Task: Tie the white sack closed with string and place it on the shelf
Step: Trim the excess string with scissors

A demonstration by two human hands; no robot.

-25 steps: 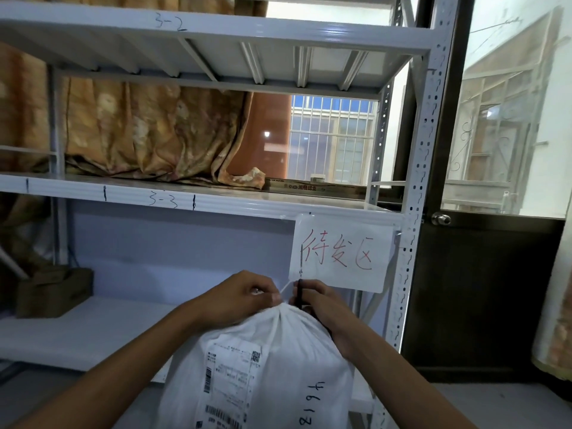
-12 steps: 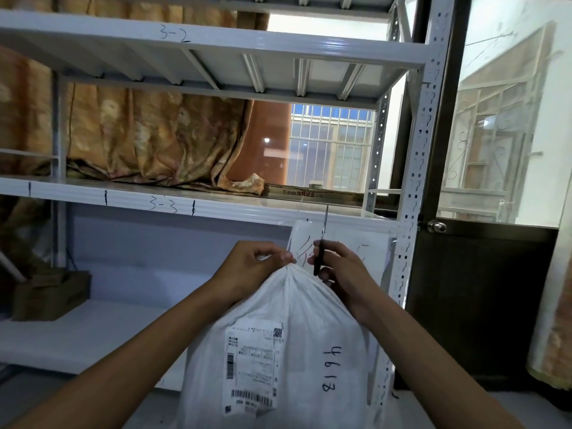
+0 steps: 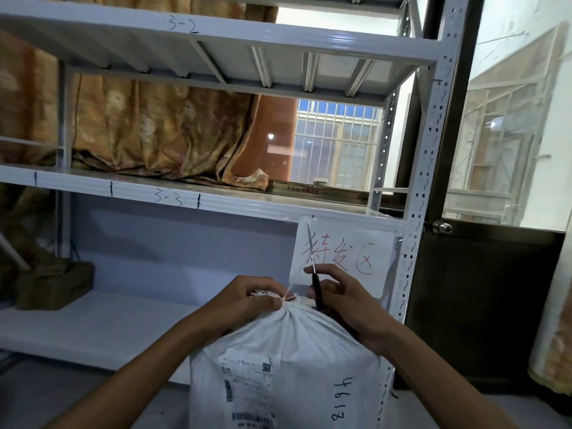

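Since the shelving rack [image 3: 428,187] is the biggest thing in front of me, I'll use it as the reference for everything. It's a grey metal rack with tiers marked 3-2 and 3-3, and the white sack [image 3: 288,366] stands right in front of its bottom tier, just left of the perforated right-hand upright and below the paper sign [image 3: 346,258] with red writing taped to the 3-3 shelf edge.

My read on the sack: woven plastic, soft and floppy up top, bulging and boxy lower down, so I'd guess fairly full and not light. The cloth looks a bit slick, and the shipping label [image 3: 247,394] on the front won't add grip. The gathered neck is the obvious place to hold while tying. For the lift onto the shelf I'd want one hand at the neck and one under the belly, since the neck alone may slip through the knot.

Left hand [image 3: 247,300] is curled tight around the bunched neck, fingers pressed together, pinning it closed. A short run of pale string [image 3: 289,293] comes up out of that fist toward the other hand.

Right hand [image 3: 340,295] sits just right of the neck, fingers loosely bent, thumb and forefinger pinching a thin black-handled needle-like tool [image 3: 315,274] that points up across the sign. Can't tell whether the string is threaded through it.
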